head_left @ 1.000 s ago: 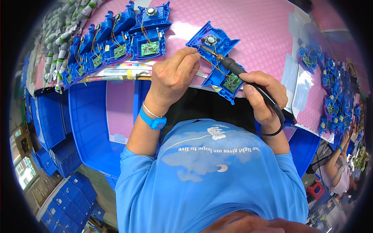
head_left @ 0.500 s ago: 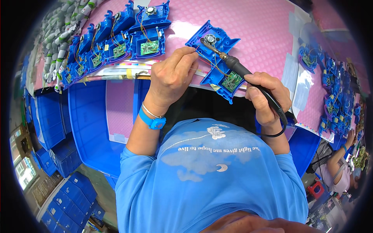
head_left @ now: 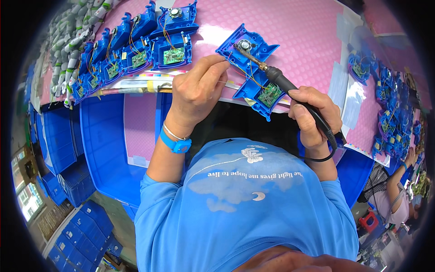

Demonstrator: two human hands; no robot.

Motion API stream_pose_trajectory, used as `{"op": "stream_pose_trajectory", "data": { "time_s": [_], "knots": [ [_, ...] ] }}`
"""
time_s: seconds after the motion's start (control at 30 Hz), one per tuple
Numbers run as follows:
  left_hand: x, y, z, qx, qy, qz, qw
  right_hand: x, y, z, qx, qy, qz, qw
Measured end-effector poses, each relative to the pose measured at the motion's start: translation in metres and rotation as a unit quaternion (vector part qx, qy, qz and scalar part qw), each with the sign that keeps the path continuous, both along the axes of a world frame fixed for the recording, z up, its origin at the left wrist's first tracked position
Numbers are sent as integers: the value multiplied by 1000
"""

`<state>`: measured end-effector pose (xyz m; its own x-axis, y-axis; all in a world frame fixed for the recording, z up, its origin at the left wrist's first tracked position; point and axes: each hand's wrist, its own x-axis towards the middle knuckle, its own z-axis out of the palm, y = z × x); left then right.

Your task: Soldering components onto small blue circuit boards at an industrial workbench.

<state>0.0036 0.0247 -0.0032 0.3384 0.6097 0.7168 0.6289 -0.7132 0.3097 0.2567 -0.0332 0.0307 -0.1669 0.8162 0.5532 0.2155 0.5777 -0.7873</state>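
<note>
A soldering iron (head_left: pixel 284 82) is gripped in my right hand (head_left: pixel 319 113), its cord hanging by the wrist. The iron's metal tip rests at the edge of a round speaker (head_left: pixel 244 45), set in one blue plastic housing half (head_left: pixel 261 44). Thin red and yellow wires run from there to a green circuit board (head_left: pixel 270 94) in the second housing half (head_left: pixel 247 89), nearer to me. To the left of these halves, my left hand (head_left: pixel 198 93) is closed in a pinch beside the housing's left corner. Whatever its fingertips hold is too small to make out.
Several opened blue housings with boards and speakers (head_left: pixel 174 55) stand in a row at left, beside a pile of grey-white parts (head_left: pixel 68 45). More housings (head_left: pixel 387 109) lie at right, near another person's arm (head_left: pixel 398 181). A blue bin (head_left: pixel 106 149) sits below the pink-covered table (head_left: pixel 299 36).
My left hand has shifted slightly left, away from the housing. My right hand has moved a little right, while the iron's tip stays at the speaker.
</note>
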Motion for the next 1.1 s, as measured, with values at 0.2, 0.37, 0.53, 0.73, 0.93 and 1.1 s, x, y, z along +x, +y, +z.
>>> {"op": "stream_pose_trajectory", "data": {
  "time_s": [0.2,0.37,0.53,0.73,0.93,1.1],
  "knots": [
    [1,-8,20,23,7,-31,999,10,-2,2,-3,-6,-7,1000],
    [7,3,20,37,79,-66,994,9,-3,1,2,-8,-10,1000],
    [9,10,10,47,77,-67,994,8,-2,1,0,-17,-11,1000],
    [10,13,6,39,80,-70,994,7,-1,2,-11,-30,-21,999],
    [10,14,4,40,76,-69,994,6,0,2,-28,-42,-28,998],
    [11,14,3,44,77,-66,994,7,1,1,-18,-44,-27,999]
  ]
}}
